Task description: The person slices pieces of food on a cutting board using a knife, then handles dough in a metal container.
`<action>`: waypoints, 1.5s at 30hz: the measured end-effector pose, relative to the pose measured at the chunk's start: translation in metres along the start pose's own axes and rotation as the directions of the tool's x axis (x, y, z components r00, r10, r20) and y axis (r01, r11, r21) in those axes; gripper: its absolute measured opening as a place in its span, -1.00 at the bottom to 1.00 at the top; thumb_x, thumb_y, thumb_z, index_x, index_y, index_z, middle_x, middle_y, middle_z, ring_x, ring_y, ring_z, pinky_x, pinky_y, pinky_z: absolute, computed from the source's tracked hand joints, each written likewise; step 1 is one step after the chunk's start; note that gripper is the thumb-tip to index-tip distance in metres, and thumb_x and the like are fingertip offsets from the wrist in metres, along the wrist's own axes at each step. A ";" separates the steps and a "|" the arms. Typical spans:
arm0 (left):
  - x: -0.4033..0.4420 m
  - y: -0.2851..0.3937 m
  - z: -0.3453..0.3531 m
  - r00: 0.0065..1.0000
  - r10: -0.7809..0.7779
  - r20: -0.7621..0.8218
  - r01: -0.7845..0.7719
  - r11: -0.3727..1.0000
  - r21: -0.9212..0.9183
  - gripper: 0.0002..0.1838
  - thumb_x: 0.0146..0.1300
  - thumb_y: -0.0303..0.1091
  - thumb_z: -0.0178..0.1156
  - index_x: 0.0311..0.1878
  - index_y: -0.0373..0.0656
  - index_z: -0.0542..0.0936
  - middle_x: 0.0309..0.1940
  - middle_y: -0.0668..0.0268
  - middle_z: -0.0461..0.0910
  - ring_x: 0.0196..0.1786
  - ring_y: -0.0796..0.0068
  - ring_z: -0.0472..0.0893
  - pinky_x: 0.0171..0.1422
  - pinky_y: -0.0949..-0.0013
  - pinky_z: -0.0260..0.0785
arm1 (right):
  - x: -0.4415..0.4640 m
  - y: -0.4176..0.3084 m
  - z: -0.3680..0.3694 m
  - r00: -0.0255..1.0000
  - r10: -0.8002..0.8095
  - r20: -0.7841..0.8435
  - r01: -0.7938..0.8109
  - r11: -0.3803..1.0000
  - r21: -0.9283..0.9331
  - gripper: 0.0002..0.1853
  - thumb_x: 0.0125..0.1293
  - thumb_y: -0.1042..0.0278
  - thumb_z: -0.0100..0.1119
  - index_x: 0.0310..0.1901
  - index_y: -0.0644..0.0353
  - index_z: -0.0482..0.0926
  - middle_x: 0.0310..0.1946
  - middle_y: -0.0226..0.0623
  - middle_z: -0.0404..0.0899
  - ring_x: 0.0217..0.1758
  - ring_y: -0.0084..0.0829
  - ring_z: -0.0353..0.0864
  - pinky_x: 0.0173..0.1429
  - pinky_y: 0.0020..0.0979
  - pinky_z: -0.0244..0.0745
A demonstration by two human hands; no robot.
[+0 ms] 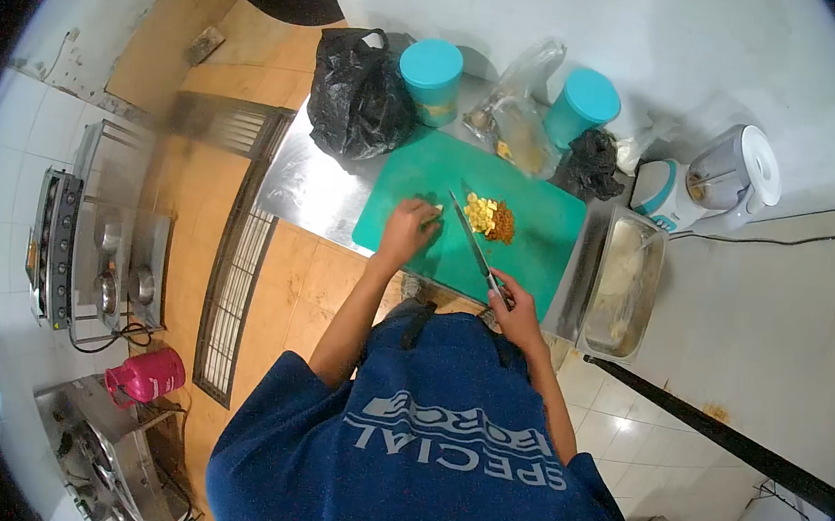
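My right hand [516, 308] grips the handle of a kitchen knife [472, 239], its blade slanting up and left over the green cutting board [543, 207]. Just right of the blade lies a pile of chopped yellow pieces [480, 213], touching a heap of finer orange-brown bits [503, 224]. On the board's left part, my left hand [410, 232] has its fingers curled together around a small pale piece [439, 208], which shows at the fingertips. A gap of bare board separates the left hand from the knife.
Behind the board stand a black plastic bag [361, 94], two turquoise-lidded tubs [430, 81] [586, 101], a clear bag [525, 135] and a small black bag [596, 164]. A blender [722, 179] and a metal tray [625, 280] are at right. The steel table [317, 176] ends at left.
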State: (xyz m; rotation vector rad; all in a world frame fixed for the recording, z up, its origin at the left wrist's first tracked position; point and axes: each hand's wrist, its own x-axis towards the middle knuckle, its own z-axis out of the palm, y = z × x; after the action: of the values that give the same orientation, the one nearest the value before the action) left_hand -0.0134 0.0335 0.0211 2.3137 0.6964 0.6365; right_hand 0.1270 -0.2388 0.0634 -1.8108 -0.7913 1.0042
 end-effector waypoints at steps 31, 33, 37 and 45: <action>-0.003 -0.005 0.011 0.996 0.087 -0.005 -0.087 0.996 -0.034 -0.78 0.16 -0.54 0.45 -0.11 -0.14 0.79 -0.16 0.17 0.76 -0.08 0.01 0.65 0.09 0.02 0.50 | 0.054 -0.007 0.030 0.934 -0.354 0.043 0.332 0.821 -0.465 -0.43 0.58 0.37 0.12 0.58 -0.08 0.42 0.06 0.08 0.75 -0.02 0.16 0.75 0.04 0.06 0.62; -0.003 -0.005 0.011 0.998 0.066 0.015 -0.066 0.998 -0.018 -0.80 0.21 -0.48 0.46 -0.09 -0.13 0.81 -0.13 0.17 0.78 -0.05 0.03 0.68 0.11 0.05 0.53 | 0.055 -0.007 0.030 0.942 -0.331 0.048 0.313 0.825 -0.470 -0.43 0.57 0.38 0.13 0.57 -0.06 0.42 0.05 0.08 0.75 -0.02 0.16 0.74 0.04 0.06 0.62; -0.004 -0.004 0.013 0.999 0.054 -0.002 -0.054 0.998 -0.038 -0.78 0.16 -0.53 0.46 -0.10 -0.11 0.81 -0.18 0.20 0.76 -0.09 0.04 0.66 0.06 0.05 0.51 | 0.053 -0.006 0.029 0.952 -0.295 0.077 0.296 0.834 -0.466 -0.40 0.55 0.38 0.14 0.59 -0.08 0.41 0.05 0.10 0.74 -0.01 0.14 0.75 0.06 0.06 0.62; -0.007 -0.002 0.016 0.999 0.016 -0.038 -0.018 0.999 -0.049 -0.78 0.18 -0.51 0.46 -0.09 -0.10 0.81 -0.16 0.20 0.76 -0.05 0.04 0.66 0.09 0.04 0.50 | -0.001 -0.003 -0.002 0.947 -0.314 0.068 0.307 0.821 -0.481 -0.40 0.53 0.39 0.15 0.57 -0.15 0.45 0.05 0.12 0.75 -0.02 0.16 0.76 0.09 0.05 0.63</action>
State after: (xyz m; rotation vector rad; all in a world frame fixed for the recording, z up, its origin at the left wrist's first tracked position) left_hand -0.0097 0.0234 0.0071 2.2698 0.6717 0.6991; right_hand 0.1282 -0.2396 0.0668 -2.0079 -1.3791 0.6043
